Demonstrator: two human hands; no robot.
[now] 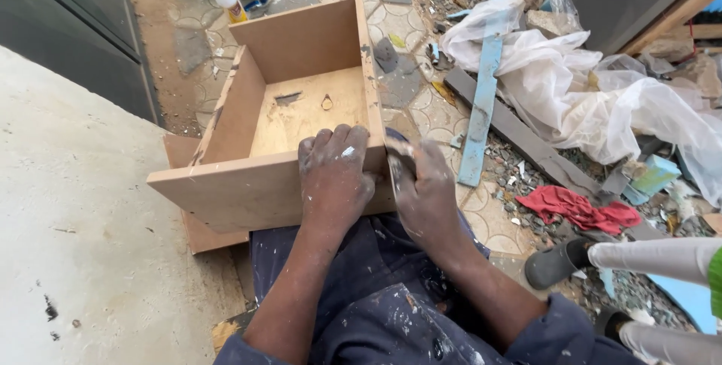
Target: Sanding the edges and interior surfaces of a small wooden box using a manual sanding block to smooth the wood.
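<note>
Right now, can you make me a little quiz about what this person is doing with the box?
1. True or false: the wooden box has a lid on it.
2. Which of the hands lies flat on the near wall of the box? A) left hand B) right hand
3. What colour is the crumpled cloth on the ground, right of the person's legs?

Key:
1. False. The box is open on top, and you can see its bare floor inside.
2. A. The left hand rests on the wall; the right hand holds a small flat tool against the box's corner.
3. Red.
</note>
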